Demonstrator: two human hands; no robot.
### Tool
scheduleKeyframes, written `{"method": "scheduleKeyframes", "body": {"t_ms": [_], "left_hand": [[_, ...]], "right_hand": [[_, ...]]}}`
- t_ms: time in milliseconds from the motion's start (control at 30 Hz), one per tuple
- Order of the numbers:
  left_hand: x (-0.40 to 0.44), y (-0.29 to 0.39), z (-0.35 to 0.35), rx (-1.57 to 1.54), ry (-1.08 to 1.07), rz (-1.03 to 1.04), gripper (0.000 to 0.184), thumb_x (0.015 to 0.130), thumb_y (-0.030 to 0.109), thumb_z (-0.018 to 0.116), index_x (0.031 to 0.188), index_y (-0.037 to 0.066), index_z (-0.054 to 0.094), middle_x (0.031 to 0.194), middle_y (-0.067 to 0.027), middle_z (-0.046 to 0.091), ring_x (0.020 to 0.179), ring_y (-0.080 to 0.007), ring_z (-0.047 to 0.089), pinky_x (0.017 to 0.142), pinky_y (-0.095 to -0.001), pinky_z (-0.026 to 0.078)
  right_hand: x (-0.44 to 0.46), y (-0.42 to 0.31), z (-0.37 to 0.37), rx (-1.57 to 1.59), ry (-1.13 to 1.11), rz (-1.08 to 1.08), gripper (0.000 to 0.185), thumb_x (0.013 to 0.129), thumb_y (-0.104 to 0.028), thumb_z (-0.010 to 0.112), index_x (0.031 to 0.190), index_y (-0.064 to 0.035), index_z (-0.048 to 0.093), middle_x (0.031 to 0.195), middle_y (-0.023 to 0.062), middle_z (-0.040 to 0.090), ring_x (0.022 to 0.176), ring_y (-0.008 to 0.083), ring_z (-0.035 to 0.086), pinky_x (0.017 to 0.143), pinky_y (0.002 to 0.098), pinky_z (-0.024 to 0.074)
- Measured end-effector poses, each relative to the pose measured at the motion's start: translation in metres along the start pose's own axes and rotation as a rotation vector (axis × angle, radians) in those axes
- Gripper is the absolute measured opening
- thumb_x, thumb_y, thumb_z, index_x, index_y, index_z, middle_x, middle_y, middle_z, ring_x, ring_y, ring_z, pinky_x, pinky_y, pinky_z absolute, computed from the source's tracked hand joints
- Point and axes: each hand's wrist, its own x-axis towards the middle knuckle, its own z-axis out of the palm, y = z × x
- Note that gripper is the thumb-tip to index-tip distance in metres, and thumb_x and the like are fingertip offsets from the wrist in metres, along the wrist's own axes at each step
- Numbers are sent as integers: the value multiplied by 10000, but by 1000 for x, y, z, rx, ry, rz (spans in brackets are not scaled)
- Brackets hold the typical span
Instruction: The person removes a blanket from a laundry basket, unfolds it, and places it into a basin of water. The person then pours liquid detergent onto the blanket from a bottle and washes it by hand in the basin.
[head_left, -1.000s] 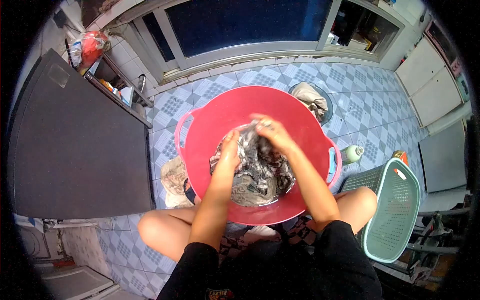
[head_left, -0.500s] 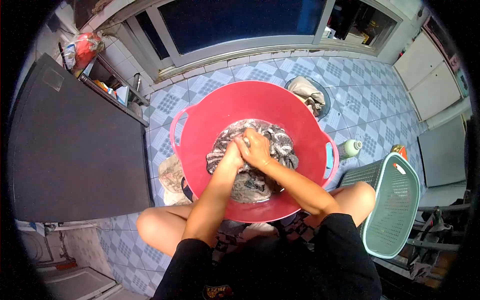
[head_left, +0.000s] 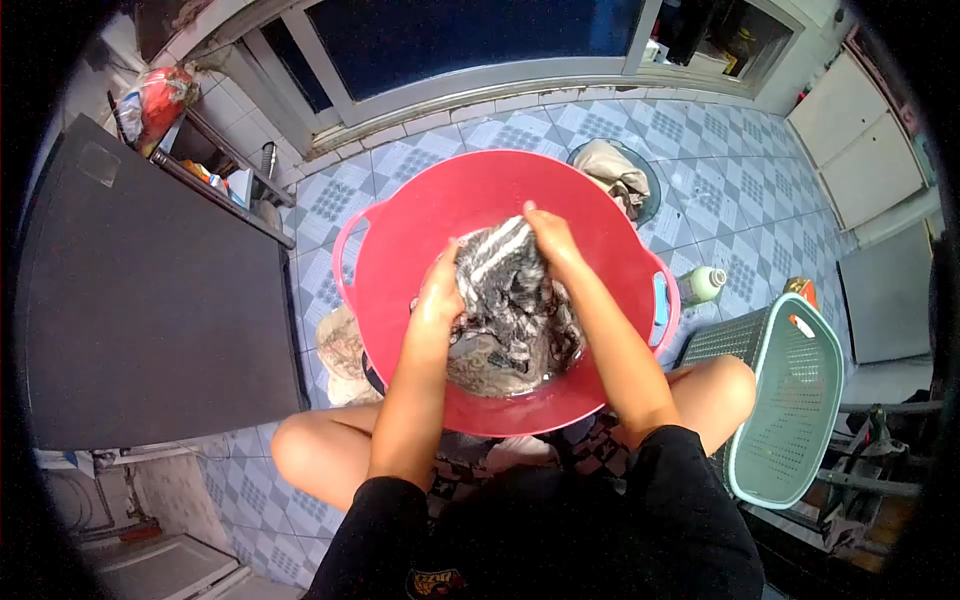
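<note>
A large red tub (head_left: 420,215) stands between my knees, with a wet black-and-white patterned garment (head_left: 505,285) in it. My left hand (head_left: 440,288) grips the garment's left side. On the other side, my right hand (head_left: 551,236) is closed on its upper right edge, thumb pointing up. Between both hands the cloth is lifted and spread, its lower part hanging into the tub. Below it lies a brownish patterned cloth (head_left: 490,370) in shallow water.
To the right are a green laundry basket (head_left: 790,410) and a pale green bottle (head_left: 704,284). Beige clothes (head_left: 612,170) lie in a basin behind the tub. Another cloth (head_left: 343,355) rests on the floor at left, near a dark cabinet (head_left: 160,300).
My hands were together, squeezing the bunched garment. Now they are apart, holding it raised and spread between them, the right hand farther up and to the right.
</note>
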Motion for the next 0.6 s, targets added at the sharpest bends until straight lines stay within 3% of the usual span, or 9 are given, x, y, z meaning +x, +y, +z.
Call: {"method": "scheduleKeyframes", "body": {"t_ms": [67,133,367,600], "left_hand": [[0,10,-8,-3,12,51,398,907,337,422,1055,-22,511,960,-138,603,865,-237,598,771,-394,489],[-8,15,-8,236,172,294,400,891,349,461,1041,-18,517,962,-129,600,859,-232,592,749,-375,486],[-6,19,-17,213,248,311,333,877,308,503,1014,5,525,935,-124,601,819,-229,594,702,-373,493],[-7,18,-13,158,237,316,279,878,242,507,1009,-4,530,927,-130,599,813,-234,595,703,-367,499]], "right_hand": [[2,-11,-14,45,38,48,412,850,-398,520,846,2,621,761,57,613,688,122,531,660,267,420],[12,-2,-24,-35,45,48,401,852,-383,530,885,5,622,782,47,616,696,111,537,647,246,419],[16,4,-32,198,28,73,364,860,-355,528,865,-2,615,781,45,610,682,108,541,640,237,422],[11,-6,-38,208,25,23,285,855,-306,548,830,-29,612,746,19,603,648,91,525,606,227,410]]}}
